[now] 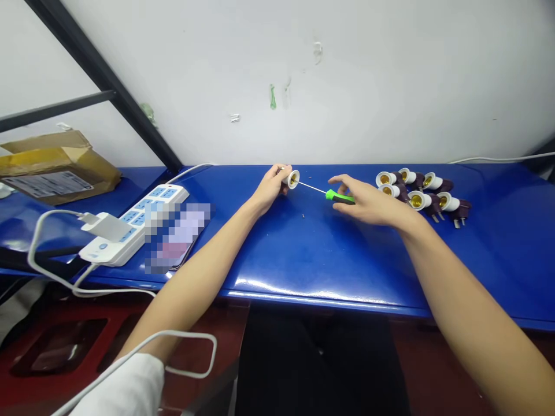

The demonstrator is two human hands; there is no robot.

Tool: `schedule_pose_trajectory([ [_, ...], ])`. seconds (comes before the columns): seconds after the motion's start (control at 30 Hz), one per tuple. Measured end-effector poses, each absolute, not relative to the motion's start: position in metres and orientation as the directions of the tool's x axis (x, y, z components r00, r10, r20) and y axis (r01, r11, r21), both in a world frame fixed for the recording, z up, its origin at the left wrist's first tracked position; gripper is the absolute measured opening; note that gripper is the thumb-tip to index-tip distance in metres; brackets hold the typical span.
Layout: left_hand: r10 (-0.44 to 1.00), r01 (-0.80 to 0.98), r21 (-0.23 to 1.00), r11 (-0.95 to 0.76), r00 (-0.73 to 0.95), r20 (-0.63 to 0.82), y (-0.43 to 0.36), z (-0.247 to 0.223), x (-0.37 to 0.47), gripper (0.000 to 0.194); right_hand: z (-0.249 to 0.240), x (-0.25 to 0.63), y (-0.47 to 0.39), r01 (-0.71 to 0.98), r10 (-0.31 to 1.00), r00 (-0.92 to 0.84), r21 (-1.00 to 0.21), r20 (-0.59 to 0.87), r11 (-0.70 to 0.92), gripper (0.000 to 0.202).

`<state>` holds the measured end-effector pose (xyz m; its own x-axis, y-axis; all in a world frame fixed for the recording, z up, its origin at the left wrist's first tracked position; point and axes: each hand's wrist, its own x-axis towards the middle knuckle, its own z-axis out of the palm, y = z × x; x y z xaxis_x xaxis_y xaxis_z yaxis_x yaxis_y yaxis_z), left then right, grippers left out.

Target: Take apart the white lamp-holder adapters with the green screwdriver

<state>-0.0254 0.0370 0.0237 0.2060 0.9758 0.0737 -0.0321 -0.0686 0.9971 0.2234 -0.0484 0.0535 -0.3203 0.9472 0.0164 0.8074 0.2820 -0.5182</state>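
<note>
My left hand [271, 188] is closed around a white lamp socket [293, 179], whose brass-coloured inside faces right. The shaft of a screwdriver [339, 197] with a green and black handle reaches into the socket's mouth. Around that handle are the fingers and thumb of my right hand [366, 199], in a loose grip. The tip of the shaft is lost inside the socket. Just right of my right hand lies a group of several lamp sockets [417, 200], white with dark brown plug ends; the hand partly covers the nearest ones.
On the left of the blue table [281, 260] lie a white power strip [134, 228] with a charger [106, 226] and a blurred-out phone [184, 240]. A torn cardboard package [65, 167] rests farther left, behind a black metal frame [143, 127]. A white cable [186, 333] loops over my left arm.
</note>
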Motion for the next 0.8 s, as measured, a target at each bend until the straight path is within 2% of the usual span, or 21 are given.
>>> schedule_pose_trajectory([
  [0.2,0.981,-0.020,0.998,-0.059,0.184,0.061,0.0372,0.0235,-0.0247,0.023,0.0517,0.2234,-0.0478,0.766,0.936,-0.352,-0.583,-0.029,0.270,0.055],
  [0.43,0.974,-0.038,0.996,-0.080,0.212,0.086,0.0377,0.0213,-0.0254,0.022,0.0525,0.2242,-0.0494,0.781,0.937,-0.348,-0.558,-0.017,0.280,0.058],
  [0.6,0.977,-0.033,0.997,-0.068,0.198,0.073,0.0379,0.0217,-0.0266,0.026,0.0534,0.2235,-0.0494,0.739,0.929,-0.364,-0.626,-0.063,0.247,0.053],
  [0.8,0.973,-0.038,0.995,-0.088,0.212,0.094,0.0390,0.0202,-0.0259,0.023,0.0532,0.2231,-0.0499,0.778,0.941,-0.338,-0.564,-0.008,0.275,0.060],
])
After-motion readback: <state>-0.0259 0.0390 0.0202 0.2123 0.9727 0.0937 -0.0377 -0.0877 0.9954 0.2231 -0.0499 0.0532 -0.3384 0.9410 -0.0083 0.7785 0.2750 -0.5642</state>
